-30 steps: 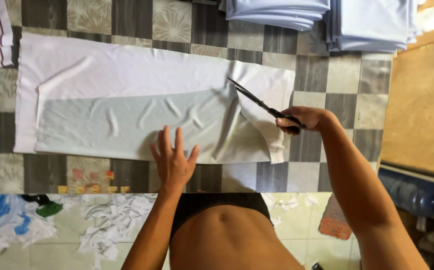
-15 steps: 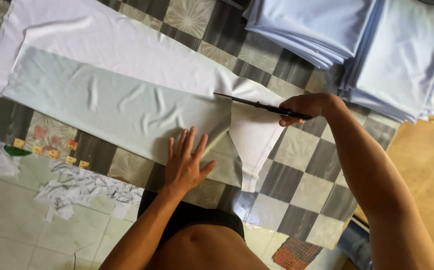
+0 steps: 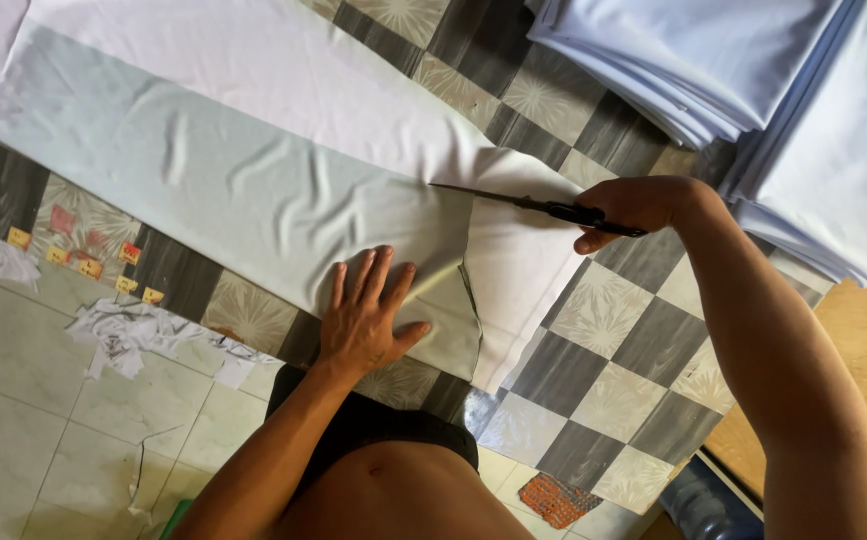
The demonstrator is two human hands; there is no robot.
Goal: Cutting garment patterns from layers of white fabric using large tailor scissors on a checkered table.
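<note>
Left hand (image 3: 365, 318) spread flat, pressing white fabric (image 3: 253, 190); right hand (image 3: 633, 208) clenched around black scissors (image 3: 528, 203), blades at the cloth.

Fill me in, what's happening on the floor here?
A person is cutting fabric laid flat on a checkered floor. The left hand presses flat on the pale grey-green cloth, which lies on a wider white sheet. The right hand holds black scissors, blades pointing across the cloth at the head of a cut that runs to the near edge. Stacks of folded light blue fabric sit beyond the right hand; paper scraps lie on the tiles at left.
</note>
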